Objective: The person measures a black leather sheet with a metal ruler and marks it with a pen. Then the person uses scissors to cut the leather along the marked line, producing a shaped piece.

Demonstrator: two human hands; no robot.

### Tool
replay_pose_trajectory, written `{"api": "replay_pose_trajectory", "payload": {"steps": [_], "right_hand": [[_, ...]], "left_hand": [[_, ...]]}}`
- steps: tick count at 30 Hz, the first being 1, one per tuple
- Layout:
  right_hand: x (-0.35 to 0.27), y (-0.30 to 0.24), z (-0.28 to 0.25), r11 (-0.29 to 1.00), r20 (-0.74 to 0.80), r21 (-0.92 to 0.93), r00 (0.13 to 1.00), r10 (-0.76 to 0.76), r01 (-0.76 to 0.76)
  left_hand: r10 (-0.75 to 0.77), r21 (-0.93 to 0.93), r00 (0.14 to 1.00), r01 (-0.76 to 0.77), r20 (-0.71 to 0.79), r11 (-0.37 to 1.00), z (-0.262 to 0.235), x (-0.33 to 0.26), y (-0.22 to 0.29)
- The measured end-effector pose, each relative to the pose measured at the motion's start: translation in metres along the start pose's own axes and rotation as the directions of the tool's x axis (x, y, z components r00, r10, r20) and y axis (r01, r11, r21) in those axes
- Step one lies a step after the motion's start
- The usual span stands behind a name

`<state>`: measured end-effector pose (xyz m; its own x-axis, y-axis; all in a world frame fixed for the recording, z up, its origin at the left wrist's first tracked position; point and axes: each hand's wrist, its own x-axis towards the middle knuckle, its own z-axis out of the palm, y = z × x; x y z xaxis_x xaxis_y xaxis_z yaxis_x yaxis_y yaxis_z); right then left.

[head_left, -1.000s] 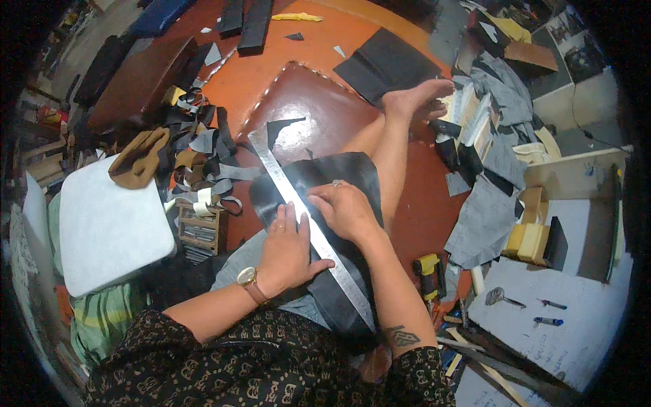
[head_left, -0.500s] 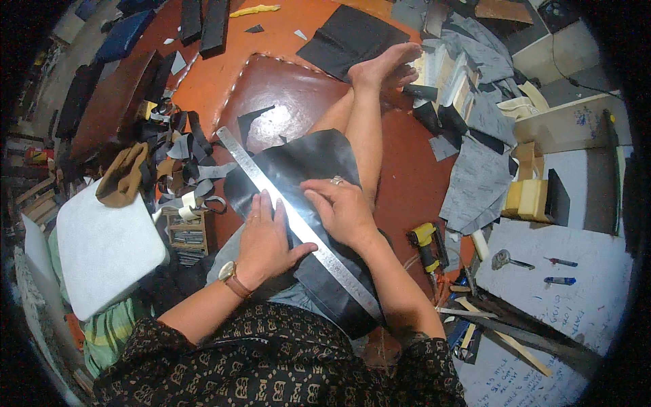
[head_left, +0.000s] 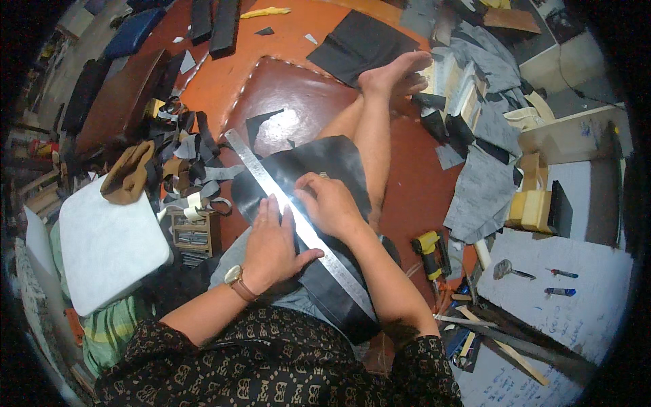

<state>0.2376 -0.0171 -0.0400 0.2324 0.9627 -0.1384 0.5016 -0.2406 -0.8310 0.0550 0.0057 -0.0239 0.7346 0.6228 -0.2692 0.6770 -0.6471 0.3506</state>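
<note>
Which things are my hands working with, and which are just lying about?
In use:
metal ruler under your left hand
black sheet beneath the ruler

Apparently just lying about:
white pad
yellow-and-black tool
blue pen
brown bonded piece

Glare whitened parts of the metal ruler (head_left: pixel 306 233) at centre and glossy brown panel (head_left: pixel 288 98) above; the frame's curved rim blurred into black.

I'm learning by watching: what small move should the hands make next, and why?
Perhaps slide the right hand along the metal ruler: the left hand rests spread on the ruler, which runs diagonally over the black sheet, and the right hand is curled just beside its edge.
</note>
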Motion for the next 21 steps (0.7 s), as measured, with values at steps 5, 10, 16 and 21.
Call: {"api": "replay_pose_trajectory", "payload": {"steps": [5, 10, 16, 21], "right_hand": [[0.020, 0.004, 0.007, 0.994, 0.083, -0.069, 0.994, -0.078, 0.083], [0.050, -0.002, 0.010, 0.994, 0.123, -0.044, 0.988, -0.094, 0.100], [0.041, -0.008, 0.007, 0.982, 0.124, -0.168, 0.990, -0.065, 0.085], [0.012, -0.012, -0.010, 0.985, 0.202, -0.170, 0.979, 0.023, 0.012]], "left_hand": [[-0.005, -0.043, 1.000, 0.005, -0.002, 0.999, -0.003, 0.000, 0.002], [-0.012, -0.046, 1.000, 0.012, 0.002, 0.999, -0.004, 0.000, 0.002], [-0.002, -0.054, 1.000, 0.001, -0.016, 0.999, -0.001, -0.001, 0.000], [0.017, -0.001, 0.999, -0.017, -0.036, 1.000, 0.004, 0.000, -0.001]]}}
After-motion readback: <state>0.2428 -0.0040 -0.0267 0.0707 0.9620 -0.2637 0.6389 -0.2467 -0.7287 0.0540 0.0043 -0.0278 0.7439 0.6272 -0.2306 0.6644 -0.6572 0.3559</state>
